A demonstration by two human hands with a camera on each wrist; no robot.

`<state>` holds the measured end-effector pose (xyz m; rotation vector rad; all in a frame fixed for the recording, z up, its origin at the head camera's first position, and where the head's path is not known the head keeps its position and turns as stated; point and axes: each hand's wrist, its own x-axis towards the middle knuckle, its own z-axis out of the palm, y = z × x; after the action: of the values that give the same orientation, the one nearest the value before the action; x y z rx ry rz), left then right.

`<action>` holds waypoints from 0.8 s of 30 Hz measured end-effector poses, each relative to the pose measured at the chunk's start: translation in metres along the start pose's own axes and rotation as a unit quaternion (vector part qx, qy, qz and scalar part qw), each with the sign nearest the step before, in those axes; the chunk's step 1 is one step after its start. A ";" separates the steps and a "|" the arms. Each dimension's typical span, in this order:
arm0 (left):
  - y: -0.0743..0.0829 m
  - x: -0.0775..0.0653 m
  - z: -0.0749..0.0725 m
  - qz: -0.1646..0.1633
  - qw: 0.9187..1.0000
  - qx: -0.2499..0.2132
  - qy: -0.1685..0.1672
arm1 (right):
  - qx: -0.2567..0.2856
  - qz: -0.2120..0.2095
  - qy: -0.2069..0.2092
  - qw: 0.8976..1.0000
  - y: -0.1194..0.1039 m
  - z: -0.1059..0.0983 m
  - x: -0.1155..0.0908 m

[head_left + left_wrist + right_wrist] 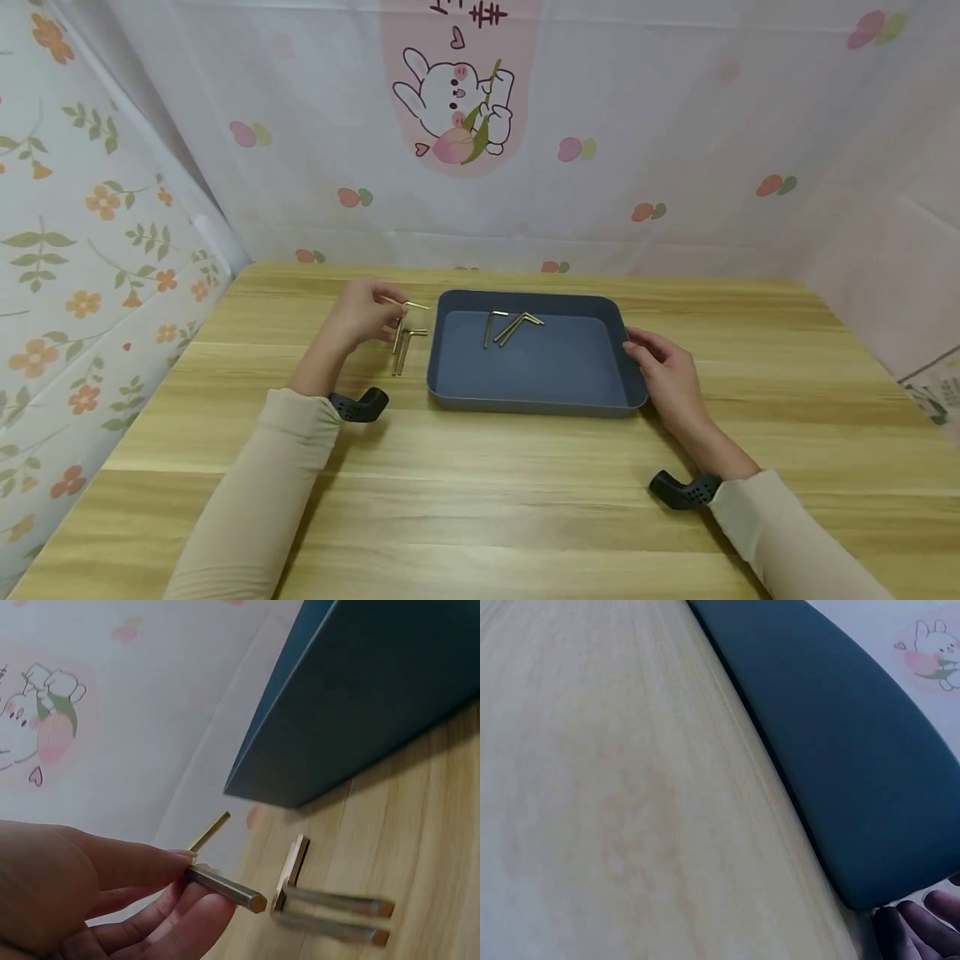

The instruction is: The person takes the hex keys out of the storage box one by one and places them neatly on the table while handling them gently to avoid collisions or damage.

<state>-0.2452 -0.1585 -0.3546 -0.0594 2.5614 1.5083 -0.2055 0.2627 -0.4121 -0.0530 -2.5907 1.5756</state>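
My left hand pinches a brass hex key between thumb and fingers, left of the tray. Below it, two more L-shaped hex keys lie close together on the table; in the left wrist view their long arms point right. The shallow blue-grey tray stands on the table with three hex keys lying inside, near its back left. At the tray's right wall, my right hand holds the rim. In the right wrist view only some of its fingertips show, by the tray's corner.
The wood-grain table extends in front of the tray and to both sides. A printed cloth hangs behind the table, and a floral cloth hangs at the left. Each wrist wears a black device.
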 end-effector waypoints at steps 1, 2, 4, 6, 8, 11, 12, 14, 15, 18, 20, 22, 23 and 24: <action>-0.002 0.000 -0.002 -0.005 1.000 0.001 0.002 | -0.001 -0.001 -0.002 1.000 0.000 0.000 0.001; -0.003 0.001 -0.003 -0.008 1.000 0.003 0.003 | -0.003 -0.002 -0.004 1.000 0.000 0.001 0.001; -0.006 0.001 -0.005 -0.013 1.000 0.006 0.005 | -0.005 -0.001 -0.004 1.000 -0.001 0.001 0.001; -0.009 0.002 -0.006 -0.014 1.000 0.014 0.005 | -0.004 0.003 -0.003 1.000 -0.002 0.001 0.000; -0.012 0.003 -0.006 -0.012 1.000 0.022 0.007 | -0.004 0.006 -0.002 1.000 -0.003 0.001 -0.001; -0.014 0.004 -0.006 -0.013 0.999 0.032 0.009 | -0.004 0.010 -0.001 1.000 -0.004 0.001 -0.002; -0.015 0.004 -0.006 -0.014 0.999 0.033 0.009 | -0.004 0.010 -0.001 1.000 -0.004 0.001 -0.002; -0.016 0.005 -0.006 -0.021 0.999 0.028 0.005 | -0.003 0.009 0.000 1.000 -0.005 0.001 -0.002; -0.016 0.005 -0.006 -0.025 0.999 0.024 0.002 | -0.004 0.008 0.001 1.000 -0.005 0.000 -0.002; -0.017 0.005 -0.005 -0.032 0.999 0.012 -0.002 | -0.003 0.007 0.002 1.000 -0.004 0.000 -0.002; -0.017 0.005 -0.005 -0.035 0.999 0.009 -0.002 | -0.002 0.008 0.001 1.000 -0.004 0.001 -0.002; -0.018 0.006 -0.004 -0.037 0.999 0.009 -0.001 | -0.002 0.008 0.001 1.000 -0.003 0.001 -0.002; -0.018 0.006 -0.004 -0.039 0.999 0.008 -0.001 | -0.001 0.009 0.002 1.000 -0.003 0.001 -0.002; -0.018 0.006 -0.004 -0.039 0.999 0.007 -0.003 | -0.001 0.010 0.002 1.000 -0.003 0.001 -0.002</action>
<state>-0.2495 -0.1701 -0.3695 -0.1504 2.5339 1.4603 -0.2036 0.2606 -0.4097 -0.0820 -2.5963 1.5777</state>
